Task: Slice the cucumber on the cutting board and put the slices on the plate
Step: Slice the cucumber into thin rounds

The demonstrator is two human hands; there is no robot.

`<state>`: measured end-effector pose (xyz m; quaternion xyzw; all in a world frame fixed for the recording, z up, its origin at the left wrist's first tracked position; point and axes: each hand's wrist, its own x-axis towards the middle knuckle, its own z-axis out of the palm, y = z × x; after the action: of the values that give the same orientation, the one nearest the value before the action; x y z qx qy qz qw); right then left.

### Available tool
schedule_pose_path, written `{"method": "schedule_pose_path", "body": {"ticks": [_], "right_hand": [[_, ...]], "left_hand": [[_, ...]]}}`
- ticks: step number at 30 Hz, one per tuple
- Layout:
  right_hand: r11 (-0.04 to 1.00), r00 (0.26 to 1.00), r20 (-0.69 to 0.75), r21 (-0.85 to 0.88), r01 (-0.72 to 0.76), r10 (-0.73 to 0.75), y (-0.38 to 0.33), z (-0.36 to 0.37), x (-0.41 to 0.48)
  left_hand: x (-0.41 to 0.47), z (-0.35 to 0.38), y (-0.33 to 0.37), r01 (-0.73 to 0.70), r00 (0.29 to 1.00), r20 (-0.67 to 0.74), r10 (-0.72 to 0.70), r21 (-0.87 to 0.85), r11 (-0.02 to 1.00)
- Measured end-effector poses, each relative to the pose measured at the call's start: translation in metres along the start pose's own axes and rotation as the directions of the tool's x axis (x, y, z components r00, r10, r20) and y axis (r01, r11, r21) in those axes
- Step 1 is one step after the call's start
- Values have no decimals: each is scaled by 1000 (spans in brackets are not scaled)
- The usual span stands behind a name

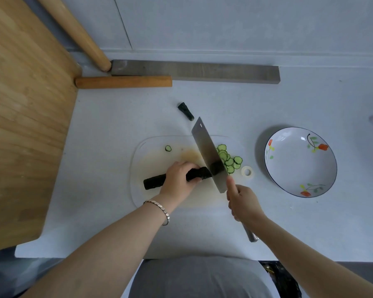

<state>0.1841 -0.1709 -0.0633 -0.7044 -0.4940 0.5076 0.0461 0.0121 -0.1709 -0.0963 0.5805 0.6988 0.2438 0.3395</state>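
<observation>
- right hand (242, 204) at about 5 o'clock of the board is wrapped tight round the cleaver (209, 154) handle, forefinger up along the blade's heel; I'd stick with that pinch-ish grip, it stops the wide blade wobbling
- left hand (178, 179) is clamped over the cucumber (154, 181), fingertips right next to the blade, so curl them under and let the knuckles guide the flat
- cucumber lies across the cutting board (142, 166), long uncut end sticking out toward 9 o'clock; plenty left, so walk the hand back a bit after each cut
- slices (229, 159) pile up at 3 o'clock of the blade, one stray slice (168, 148) at 11 o'clock
- plate (299, 183) sits empty further out at 3 o'clock, well apart from the board
- cut-off stem end (185, 111) lies past the board at 12 o'clock, skip it
</observation>
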Motion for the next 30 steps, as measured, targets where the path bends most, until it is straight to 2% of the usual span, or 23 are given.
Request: {"method": "schedule_pose_path", "body": {"ticks": [4, 24, 30], "right_hand": [[996, 1000, 8, 85, -6, 5, -4, -8, -2], [989, 998, -10, -136, 65, -67, -9, 11, -4], [996, 1000, 0, 84, -14, 14, -1, 7, 1]], "left_hand": [[0, 0, 1, 34, 999, 5, -34, -21, 999], [0, 0, 3, 21, 1000, -2, -21, -21, 1000], [-1, -1, 3, 30, 1000, -2, -30, -19, 999]]}}
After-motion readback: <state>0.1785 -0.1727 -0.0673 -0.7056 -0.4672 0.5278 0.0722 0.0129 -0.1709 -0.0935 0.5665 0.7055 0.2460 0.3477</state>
